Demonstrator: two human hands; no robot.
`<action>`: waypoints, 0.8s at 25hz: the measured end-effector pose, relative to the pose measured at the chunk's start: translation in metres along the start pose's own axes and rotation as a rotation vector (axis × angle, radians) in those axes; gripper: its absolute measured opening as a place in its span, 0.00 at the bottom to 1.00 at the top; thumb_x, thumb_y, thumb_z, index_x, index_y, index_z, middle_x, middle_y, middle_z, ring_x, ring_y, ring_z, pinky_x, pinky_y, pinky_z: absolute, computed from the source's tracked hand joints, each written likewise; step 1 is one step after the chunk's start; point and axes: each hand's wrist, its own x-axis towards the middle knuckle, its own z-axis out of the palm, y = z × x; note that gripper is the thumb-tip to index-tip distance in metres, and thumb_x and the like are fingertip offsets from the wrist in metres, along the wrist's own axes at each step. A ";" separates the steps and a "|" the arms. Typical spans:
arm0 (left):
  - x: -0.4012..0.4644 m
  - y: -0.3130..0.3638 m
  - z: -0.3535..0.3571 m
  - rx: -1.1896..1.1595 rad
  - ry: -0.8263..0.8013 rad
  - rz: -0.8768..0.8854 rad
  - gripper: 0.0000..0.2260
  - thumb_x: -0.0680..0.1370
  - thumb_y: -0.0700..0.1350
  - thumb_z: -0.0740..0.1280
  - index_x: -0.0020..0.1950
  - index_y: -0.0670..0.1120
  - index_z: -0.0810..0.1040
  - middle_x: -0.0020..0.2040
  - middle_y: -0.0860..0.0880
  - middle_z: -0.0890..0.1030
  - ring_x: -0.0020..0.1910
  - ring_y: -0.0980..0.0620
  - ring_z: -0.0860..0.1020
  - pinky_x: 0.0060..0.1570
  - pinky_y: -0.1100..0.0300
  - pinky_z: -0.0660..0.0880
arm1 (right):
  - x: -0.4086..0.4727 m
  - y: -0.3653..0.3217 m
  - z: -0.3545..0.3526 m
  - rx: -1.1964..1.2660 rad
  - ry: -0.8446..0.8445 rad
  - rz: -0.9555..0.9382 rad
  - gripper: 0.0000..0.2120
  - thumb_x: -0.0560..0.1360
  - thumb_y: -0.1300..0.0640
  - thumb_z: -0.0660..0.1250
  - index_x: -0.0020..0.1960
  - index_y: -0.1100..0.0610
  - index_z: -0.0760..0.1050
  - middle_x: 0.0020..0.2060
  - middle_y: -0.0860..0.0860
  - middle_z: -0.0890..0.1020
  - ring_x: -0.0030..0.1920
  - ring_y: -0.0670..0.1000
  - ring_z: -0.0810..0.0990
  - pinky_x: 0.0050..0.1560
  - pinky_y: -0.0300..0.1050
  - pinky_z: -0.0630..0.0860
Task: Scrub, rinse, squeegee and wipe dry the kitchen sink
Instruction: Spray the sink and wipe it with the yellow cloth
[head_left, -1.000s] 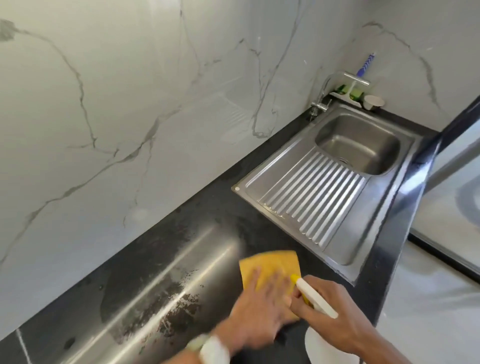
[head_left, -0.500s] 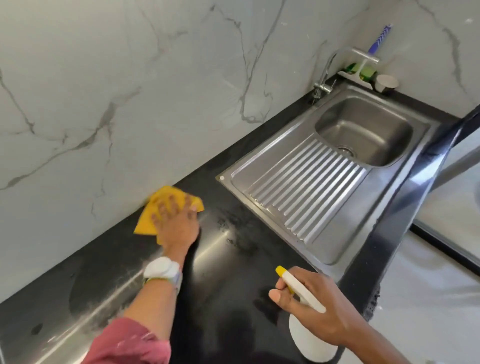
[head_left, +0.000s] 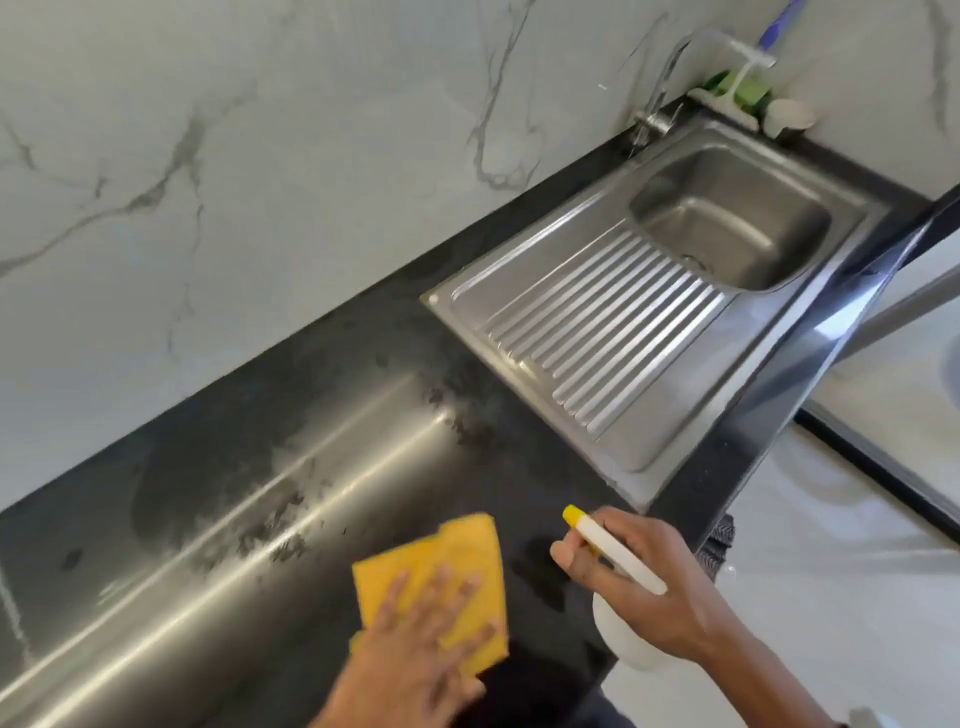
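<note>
the left hand, flat on the cloth, has swept from the wall edge back to the desk front edge beside the right hand gripping the sprayer; the sink is dry, so wiping looks near complete.

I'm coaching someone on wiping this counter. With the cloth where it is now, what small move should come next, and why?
Probably sweep the left hand, pressed flat on the yellow cloth, up and left across the whitish smears on the black counter. They lie just beyond the cloth, toward the wall. The right hand only holds the spray bottle, so it can wait.
</note>
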 end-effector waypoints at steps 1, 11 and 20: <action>-0.022 -0.035 0.006 0.053 0.036 -0.080 0.31 0.79 0.67 0.59 0.81 0.61 0.62 0.84 0.46 0.57 0.79 0.36 0.65 0.74 0.33 0.57 | -0.003 0.000 0.004 -0.006 -0.047 0.013 0.14 0.76 0.40 0.74 0.45 0.51 0.83 0.36 0.50 0.84 0.37 0.49 0.82 0.40 0.41 0.75; 0.025 -0.202 -0.036 -0.073 0.055 -0.940 0.41 0.72 0.81 0.37 0.82 0.66 0.45 0.85 0.45 0.47 0.83 0.39 0.46 0.73 0.24 0.46 | -0.048 -0.021 0.052 -0.022 0.033 -0.038 0.14 0.75 0.39 0.74 0.44 0.50 0.80 0.33 0.46 0.81 0.34 0.44 0.78 0.38 0.37 0.73; -0.049 0.031 0.026 0.013 0.121 0.099 0.29 0.80 0.67 0.62 0.80 0.63 0.64 0.83 0.51 0.60 0.81 0.45 0.63 0.74 0.25 0.51 | -0.078 0.009 0.053 -0.001 0.029 0.027 0.17 0.76 0.36 0.73 0.46 0.51 0.82 0.35 0.53 0.81 0.36 0.53 0.80 0.38 0.49 0.74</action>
